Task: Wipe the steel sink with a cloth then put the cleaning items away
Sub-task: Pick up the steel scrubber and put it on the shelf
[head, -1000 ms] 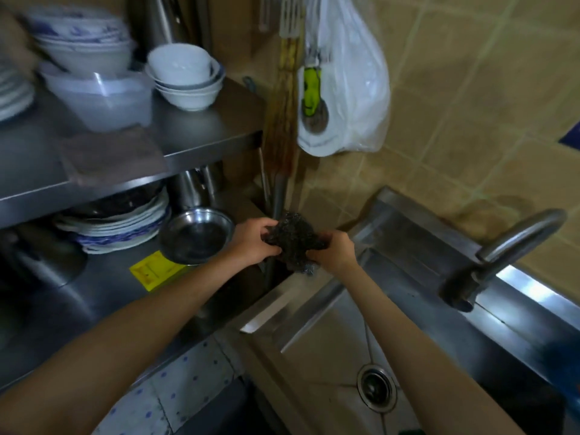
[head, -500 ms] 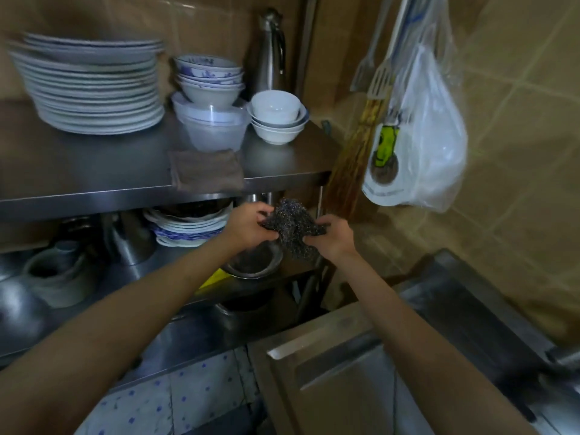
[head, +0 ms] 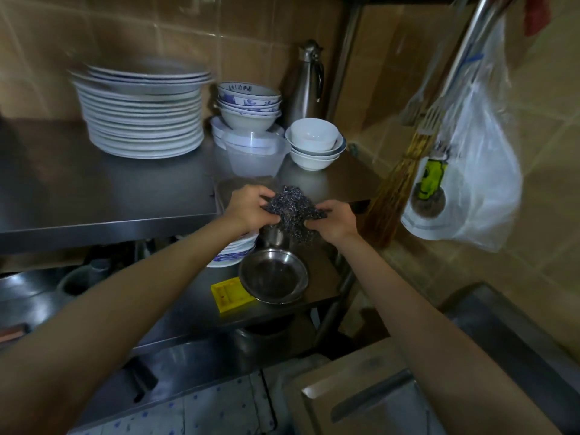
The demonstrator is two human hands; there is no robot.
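Head view: left hand (head: 248, 208) and right hand (head: 337, 219) both pinch the dark scouring cloth (head: 290, 207) — fingers curled on its edges.

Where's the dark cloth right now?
Head view, centre: the dark cloth is held up between the left hand and right hand, at the steel shelf's front edge, above the steel bowl.

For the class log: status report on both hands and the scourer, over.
Left hand and right hand both grip scourer. Held above steel bowl. Nothing in the way.
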